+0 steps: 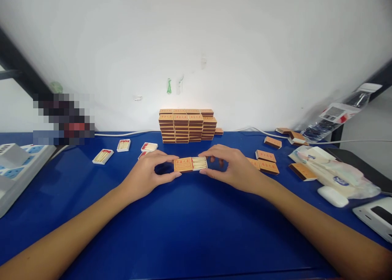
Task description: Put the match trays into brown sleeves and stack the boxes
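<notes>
Between my two hands is an orange matchbox [183, 164], its white inner tray [199, 164] full of matches sticking out on the right. My left hand [150, 169] pinches the orange sleeve at its left end, thumb below and fingers above. At the tray's right end, the thumb and forefinger of my right hand [231, 165] grip its corners. Behind the hands rises a stack of matchboxes [186, 126] against the wall. Trays of red-tipped matches [103, 156] lie to the left, one partly hidden by my left hand. Several orange sleeves [268, 166] lie beyond my right hand.
A power strip [27, 165] stands at the left edge of the blue table [190, 231]. On the right are a tissue pack [339, 173], a white case [333, 196], a white device [375, 214] and a leaning plastic bottle [339, 112]. A white cable [128, 133] runs along the wall.
</notes>
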Available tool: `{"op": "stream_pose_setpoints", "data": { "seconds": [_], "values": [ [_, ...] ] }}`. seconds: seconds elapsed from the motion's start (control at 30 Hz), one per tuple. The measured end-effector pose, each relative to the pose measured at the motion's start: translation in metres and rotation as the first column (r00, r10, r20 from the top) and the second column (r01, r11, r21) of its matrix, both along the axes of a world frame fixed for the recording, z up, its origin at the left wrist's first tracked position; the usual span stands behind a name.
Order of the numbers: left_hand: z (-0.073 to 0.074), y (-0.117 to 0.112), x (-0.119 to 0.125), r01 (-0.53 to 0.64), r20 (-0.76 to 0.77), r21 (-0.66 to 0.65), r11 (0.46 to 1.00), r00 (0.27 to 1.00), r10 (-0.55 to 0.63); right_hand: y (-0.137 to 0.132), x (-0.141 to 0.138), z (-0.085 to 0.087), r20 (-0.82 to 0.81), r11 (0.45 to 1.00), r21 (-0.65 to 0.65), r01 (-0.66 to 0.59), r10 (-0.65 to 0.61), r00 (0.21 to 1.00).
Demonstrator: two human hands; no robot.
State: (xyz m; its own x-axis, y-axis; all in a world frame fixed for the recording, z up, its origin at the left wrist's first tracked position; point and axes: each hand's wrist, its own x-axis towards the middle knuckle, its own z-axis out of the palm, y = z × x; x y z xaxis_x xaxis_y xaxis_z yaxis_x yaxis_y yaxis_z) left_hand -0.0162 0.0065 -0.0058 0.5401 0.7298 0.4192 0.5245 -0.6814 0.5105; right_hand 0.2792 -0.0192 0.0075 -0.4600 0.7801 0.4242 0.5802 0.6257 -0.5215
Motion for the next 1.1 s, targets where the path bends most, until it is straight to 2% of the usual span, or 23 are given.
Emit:
{"op": "stream_pose_setpoints", "data": {
  "seconds": [0.17, 0.27, 0.33, 0.4, 0.47, 0.6, 0.63, 0.77, 0.9, 1.0, 1.03, 1.1],
  "values": [
    [-0.001, -0.001, 0.001, 0.022, 0.036, 0.017, 1.0, 0.999, -0.023, -0.001, -0.003, -0.002, -0.021, 0.997, -0.08, -0.005, 0.004, 1.0],
    [-0.001, -0.003, 0.002, -0.007, 0.05, 0.041, 0.999, 0.999, 0.005, -0.004, -0.01, -0.005, -0.138, 0.985, -0.159, 0.07, -0.092, 0.986],
    [0.0, -0.004, 0.002, -0.048, 0.064, 0.06, 0.997, 0.997, 0.044, -0.008, -0.018, -0.007, -0.292, 0.963, -0.228, 0.143, -0.207, 0.934],
    [0.0, -0.004, 0.002, -0.106, 0.089, 0.079, 0.991, 0.991, 0.099, -0.015, -0.028, -0.008, -0.444, 0.931, -0.331, 0.157, -0.301, 0.844],
    [0.001, -0.005, 0.003, -0.168, 0.128, 0.1, 0.981, 0.98, 0.154, -0.023, -0.038, -0.007, -0.545, 0.892, -0.444, 0.088, -0.346, 0.764],
    [0.003, -0.008, 0.007, -0.204, 0.171, 0.126, 0.971, 0.968, 0.182, -0.039, -0.05, -0.004, -0.572, 0.768, -0.604, -0.213, -0.232, 0.787],
    [0.003, -0.009, 0.008, -0.206, 0.174, 0.132, 0.97, 0.968, 0.182, -0.041, -0.051, -0.003, -0.58, 0.755, -0.609, -0.244, -0.214, 0.786],
    [0.003, -0.012, 0.009, -0.221, 0.184, 0.152, 0.963, 0.964, 0.192, -0.043, -0.051, -0.004, -0.632, 0.806, -0.565, -0.179, -0.283, 0.722],
    [0.002, -0.013, 0.01, -0.22, 0.168, 0.155, 0.963, 0.967, 0.194, -0.043, -0.051, -0.006, -0.612, 0.744, -0.603, -0.286, -0.202, 0.765],
    [0.002, -0.013, 0.011, -0.22, 0.178, 0.173, 0.96, 0.966, 0.189, -0.044, -0.052, -0.006, -0.641, 0.797, -0.57, -0.202, -0.276, 0.717],
    [0.002, -0.013, 0.01, -0.218, 0.181, 0.176, 0.96, 0.966, 0.186, -0.044, -0.052, -0.006, -0.642, 0.8, -0.568, -0.195, -0.281, 0.713],
    [0.002, -0.013, 0.01, -0.218, 0.186, 0.182, 0.959, 0.965, 0.184, -0.045, -0.052, -0.005, -0.626, 0.765, -0.591, -0.256, -0.235, 0.744]
  ]
}}
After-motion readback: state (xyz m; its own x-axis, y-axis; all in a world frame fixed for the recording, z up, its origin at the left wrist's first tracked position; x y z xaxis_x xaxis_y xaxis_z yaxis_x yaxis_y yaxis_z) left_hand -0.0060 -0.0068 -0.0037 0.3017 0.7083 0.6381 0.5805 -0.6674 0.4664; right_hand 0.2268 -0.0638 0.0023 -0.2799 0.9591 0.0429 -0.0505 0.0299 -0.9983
